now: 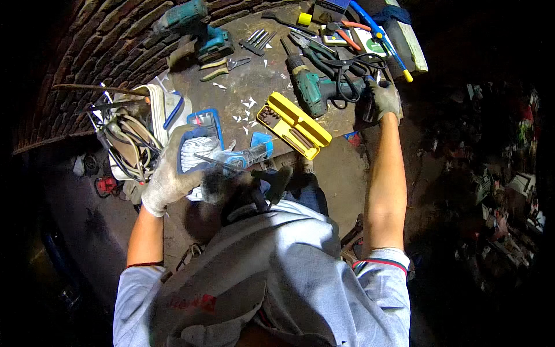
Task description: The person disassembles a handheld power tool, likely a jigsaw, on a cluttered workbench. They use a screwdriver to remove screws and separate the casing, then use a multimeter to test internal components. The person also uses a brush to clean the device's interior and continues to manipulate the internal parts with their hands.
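Note:
My left hand, in a pale, dirty work glove, is closed around a blue-edged item with white stripes. Its kind I cannot make out. Beside it are a blue tool-like piece and a thin dark rod that runs toward a blurred black part. At the table's right edge my right hand, also gloved, has its fingers bent round a dark cylindrical object, partly hidden by the hand. Just left of that hand lies a teal cordless drill. Between my hands, an open yellow case holds small bits.
Pliers, black scissors and a blue hacksaw crowd the far right of the table. Another teal power tool stands far left, with snips nearby. A white container with cables stands left; white scraps lie scattered.

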The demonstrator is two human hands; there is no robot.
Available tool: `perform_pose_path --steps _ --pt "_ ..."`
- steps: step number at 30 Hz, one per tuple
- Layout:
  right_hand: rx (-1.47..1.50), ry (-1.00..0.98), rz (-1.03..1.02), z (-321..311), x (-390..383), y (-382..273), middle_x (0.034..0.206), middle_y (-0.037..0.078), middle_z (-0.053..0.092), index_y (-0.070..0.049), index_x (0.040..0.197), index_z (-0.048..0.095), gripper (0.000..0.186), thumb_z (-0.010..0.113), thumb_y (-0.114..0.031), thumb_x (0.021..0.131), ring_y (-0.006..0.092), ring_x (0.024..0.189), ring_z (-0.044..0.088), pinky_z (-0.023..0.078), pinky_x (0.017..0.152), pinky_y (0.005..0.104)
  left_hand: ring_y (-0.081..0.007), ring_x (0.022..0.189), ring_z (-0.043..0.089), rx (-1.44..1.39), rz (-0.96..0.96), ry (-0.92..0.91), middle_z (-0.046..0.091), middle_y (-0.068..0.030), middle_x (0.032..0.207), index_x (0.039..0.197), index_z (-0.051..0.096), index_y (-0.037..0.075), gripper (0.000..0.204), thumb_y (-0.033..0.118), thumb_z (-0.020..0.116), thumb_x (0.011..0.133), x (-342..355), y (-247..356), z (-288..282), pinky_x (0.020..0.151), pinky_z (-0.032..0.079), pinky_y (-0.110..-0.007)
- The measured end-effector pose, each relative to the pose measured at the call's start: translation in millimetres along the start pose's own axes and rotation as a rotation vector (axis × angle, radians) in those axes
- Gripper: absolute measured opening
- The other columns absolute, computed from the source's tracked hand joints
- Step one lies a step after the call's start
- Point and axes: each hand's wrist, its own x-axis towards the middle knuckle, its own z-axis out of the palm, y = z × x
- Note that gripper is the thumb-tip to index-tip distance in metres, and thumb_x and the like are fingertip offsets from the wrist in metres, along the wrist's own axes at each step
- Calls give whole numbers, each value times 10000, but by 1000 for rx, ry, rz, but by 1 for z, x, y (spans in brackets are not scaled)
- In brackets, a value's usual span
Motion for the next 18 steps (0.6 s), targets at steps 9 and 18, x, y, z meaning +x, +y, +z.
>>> perform_pose_path --steps 9,18 --pt "-59 105 36 24 48 14 1096 307 643 92 1073 660 669 690 -497 757 400 1092 624 487 899 434 -307 1103 585 -3 -71 58 589 -167 1163 1234 522 24 620 143 719 659 -5 5 12 977 439 -383" --pt "403 112 -121 13 50 78 837 85 681 25 966 673 293 655 -255 882 158 746 625 490 700 320 -323 1107 586 38 -86 85 584 -168 1182 1261 513 25 644 145 705 658 -13 3 16 976 443 -397"
